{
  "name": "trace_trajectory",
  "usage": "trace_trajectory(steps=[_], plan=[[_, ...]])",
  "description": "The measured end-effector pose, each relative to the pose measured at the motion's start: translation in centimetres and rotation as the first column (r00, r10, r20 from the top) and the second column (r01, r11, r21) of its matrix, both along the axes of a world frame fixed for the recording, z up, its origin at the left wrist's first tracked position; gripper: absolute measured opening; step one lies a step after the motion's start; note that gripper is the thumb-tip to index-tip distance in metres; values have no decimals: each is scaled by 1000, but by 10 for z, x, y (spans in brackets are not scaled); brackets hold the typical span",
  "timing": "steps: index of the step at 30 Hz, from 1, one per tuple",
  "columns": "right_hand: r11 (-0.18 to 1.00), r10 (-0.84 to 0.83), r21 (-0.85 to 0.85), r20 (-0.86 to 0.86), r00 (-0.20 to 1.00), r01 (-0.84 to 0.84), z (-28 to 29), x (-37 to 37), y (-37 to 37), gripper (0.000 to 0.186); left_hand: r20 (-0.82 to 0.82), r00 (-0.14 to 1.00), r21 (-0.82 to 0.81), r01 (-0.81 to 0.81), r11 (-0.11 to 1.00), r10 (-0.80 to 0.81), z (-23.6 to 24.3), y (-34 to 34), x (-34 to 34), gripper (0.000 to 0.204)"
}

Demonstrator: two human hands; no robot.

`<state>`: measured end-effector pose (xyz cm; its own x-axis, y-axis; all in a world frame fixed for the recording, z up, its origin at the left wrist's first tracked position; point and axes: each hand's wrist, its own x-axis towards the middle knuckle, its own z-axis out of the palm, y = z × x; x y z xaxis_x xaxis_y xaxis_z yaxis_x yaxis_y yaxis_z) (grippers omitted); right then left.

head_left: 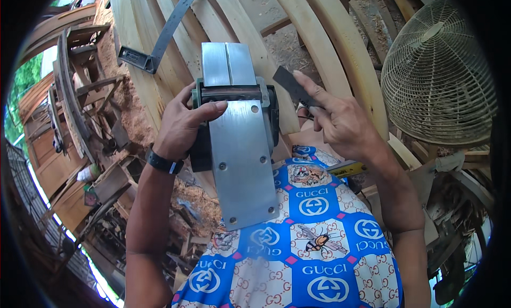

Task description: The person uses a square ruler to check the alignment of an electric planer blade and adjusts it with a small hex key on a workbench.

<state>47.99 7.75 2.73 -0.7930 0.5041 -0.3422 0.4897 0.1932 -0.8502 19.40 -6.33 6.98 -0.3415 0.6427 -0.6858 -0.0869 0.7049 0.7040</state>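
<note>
An electric hand planer [240, 153] is turned sole up over my lap, its metal plates facing me and the slot of its cutter drum near the far end. My left hand [183, 119] grips its left side, the thumb laid across the sole beside the slot. To the right of the planer, my right hand [343, 119] pinches a thin, dark grey rectangular bar [294, 87] whose exact kind I cannot make out. The bar stands apart from the planer, tilted toward the upper left.
Long curved wooden pieces [319, 36] lie ahead, with a try square [169, 34] on them at left. A large round fan [436, 68] stands at right. A yellow-marked tool [347, 169] is by my right forearm. Wood shavings [139, 111] and stacked furniture parts [80, 95] fill the left.
</note>
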Motion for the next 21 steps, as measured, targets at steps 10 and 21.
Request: trace_trajectory(steps=[10,21], plan=[[998,3,-65,-33,999,-5,-14,1,8,69,-238,963,43,-124,991,130,12,-2,28,89],[999,-14,-41,-123,992,9,-27,-24,-11,71,-450,884,120,-79,990,126,2,-4,31,81]])
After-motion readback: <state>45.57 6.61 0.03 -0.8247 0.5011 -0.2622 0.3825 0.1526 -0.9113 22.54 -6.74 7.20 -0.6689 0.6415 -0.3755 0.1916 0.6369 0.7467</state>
